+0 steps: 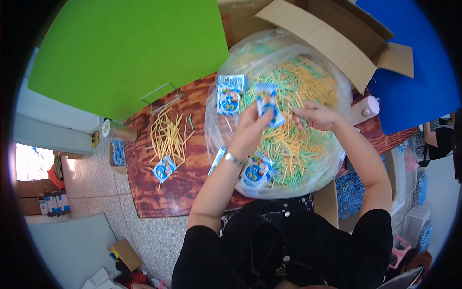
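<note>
Blue-and-white packet point(269, 105), pinched between thumb and fingers of the left hand point(251, 124), held above the bag's middle, tilted. From my remote seat I get the right hand point(315, 116) just beside it, well off the packet, thumb and fingertips close together over the sticks; can't tell if it grips one. Right below: loose green and yellow sticks point(296, 164) heaped in a wide clear plastic bag point(342, 89). Another packet point(231, 98) lies at the bag's upper left, more packets point(258, 169) by the left forearm. Further left on the table point(144, 190): yellow sticks point(168, 135) in a loose pile, one small packet point(164, 168) at its lower end. Cardboard box point(327, 36) beyond the bag. Risks, my call: one-sided pinch on a slick wrapper could let the packet slip into the heap; crossed sticks could snag and spill if the right hand pulls fast; the left forearm, passing close, could nudge the nearby packets; the floppy bag rim could sag and shed sticks.
</note>
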Demonstrator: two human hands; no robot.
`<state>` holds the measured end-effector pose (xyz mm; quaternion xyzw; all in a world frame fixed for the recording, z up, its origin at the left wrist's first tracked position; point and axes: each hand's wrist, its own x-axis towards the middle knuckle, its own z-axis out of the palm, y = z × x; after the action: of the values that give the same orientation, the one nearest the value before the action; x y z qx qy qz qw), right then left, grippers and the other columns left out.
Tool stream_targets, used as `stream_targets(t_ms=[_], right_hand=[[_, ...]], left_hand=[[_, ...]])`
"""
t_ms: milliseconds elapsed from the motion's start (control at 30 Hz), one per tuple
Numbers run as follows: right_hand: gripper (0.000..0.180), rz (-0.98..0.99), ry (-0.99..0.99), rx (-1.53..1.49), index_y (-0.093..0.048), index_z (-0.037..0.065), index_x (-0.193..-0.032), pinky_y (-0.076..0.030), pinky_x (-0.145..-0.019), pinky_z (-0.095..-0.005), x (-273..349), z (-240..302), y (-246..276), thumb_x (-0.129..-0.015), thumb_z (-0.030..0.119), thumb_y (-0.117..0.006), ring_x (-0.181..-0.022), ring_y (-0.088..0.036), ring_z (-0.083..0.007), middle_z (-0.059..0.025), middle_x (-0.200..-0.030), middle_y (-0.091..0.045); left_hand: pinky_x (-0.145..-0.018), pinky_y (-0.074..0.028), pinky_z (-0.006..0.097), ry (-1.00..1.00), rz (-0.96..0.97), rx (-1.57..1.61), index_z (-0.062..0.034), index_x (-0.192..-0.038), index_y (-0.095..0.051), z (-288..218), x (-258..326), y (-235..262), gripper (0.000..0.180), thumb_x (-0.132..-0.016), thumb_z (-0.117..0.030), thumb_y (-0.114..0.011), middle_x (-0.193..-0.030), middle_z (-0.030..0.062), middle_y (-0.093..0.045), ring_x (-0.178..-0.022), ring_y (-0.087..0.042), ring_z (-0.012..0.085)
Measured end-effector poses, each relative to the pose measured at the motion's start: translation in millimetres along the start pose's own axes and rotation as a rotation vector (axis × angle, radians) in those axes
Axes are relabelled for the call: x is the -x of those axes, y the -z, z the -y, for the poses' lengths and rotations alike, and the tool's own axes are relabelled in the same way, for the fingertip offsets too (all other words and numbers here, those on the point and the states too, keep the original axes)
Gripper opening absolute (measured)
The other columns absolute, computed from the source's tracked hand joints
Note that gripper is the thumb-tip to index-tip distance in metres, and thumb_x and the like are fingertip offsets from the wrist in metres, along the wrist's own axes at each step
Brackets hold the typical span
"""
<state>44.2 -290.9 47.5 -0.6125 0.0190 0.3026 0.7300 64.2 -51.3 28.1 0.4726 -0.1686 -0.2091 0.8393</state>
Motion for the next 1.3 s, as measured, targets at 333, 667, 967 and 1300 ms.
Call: stream_targets(t_ms=[333, 667, 967, 1300], right_hand=[[0.022, 0.048, -0.081, -0.252, -0.056, 0.004, -0.108, -0.046, -0.06, -0.0251, 5.3, -37.2, -42.3, -0.094, 0.019, -0.063, -0.075, -0.057, -0.0116, -0.0026, -0.098, -0.061], [0.023, -0.396, 0.275, 0.74, -0.054, 0.003, -0.106, -0.051, -0.068, -0.0305, 2.3, -25.5, 0.7, -0.098, 0.025, -0.054, -0.076, -0.063, -0.0154, -0.0063, -0.087, -0.065], [0.019, -0.057, -0.04, -0.086, -0.055, 0.009, -0.1, -0.047, -0.063, -0.0285, 21.2, -23.2, -52.3, -0.1, 0.028, -0.053, -0.073, -0.058, -0.0129, 0.0002, -0.081, -0.056], [0.024, -0.34, 0.402, 0.112, -0.046, 0.002, -0.117, -0.052, -0.068, -0.0259, 19.8, -39.5, -95.8, -0.102, 0.021, -0.046, -0.078, -0.061, -0.0091, -0.0038, -0.089, -0.061]], left_hand=[[-0.1, -0.042, 0.033, 0.173, 0.125, 0.082, -0.0019, -0.129, -0.054, 12.6, -6.9, 3.6, 0.041, -0.095, -0.023, -0.062, -0.128, 0.0077, -0.059, -0.114, -0.055, 0.0137], [-0.082, -0.045, 0.022, 0.067, -0.084, -0.223, -0.0025, -0.114, -0.058, 16.4, 37.2, 5.5, 0.024, -0.093, -0.014, -0.062, -0.104, -0.001, -0.062, -0.092, -0.056, 0.0058], [-0.086, -0.049, 0.026, 0.076, 0.291, -0.113, -0.0017, -0.127, -0.051, -0.8, 26.7, -10.1, 0.035, -0.094, -0.013, -0.059, -0.109, 0.0021, -0.062, -0.099, -0.059, 0.0089], [-0.087, -0.048, 0.03, 0.186, 0.056, 0.442, -0.001, -0.125, -0.052, 19.6, 81.6, -40.3, 0.037, -0.094, -0.019, -0.063, -0.112, 0.0019, -0.06, -0.1, -0.058, 0.0108]])
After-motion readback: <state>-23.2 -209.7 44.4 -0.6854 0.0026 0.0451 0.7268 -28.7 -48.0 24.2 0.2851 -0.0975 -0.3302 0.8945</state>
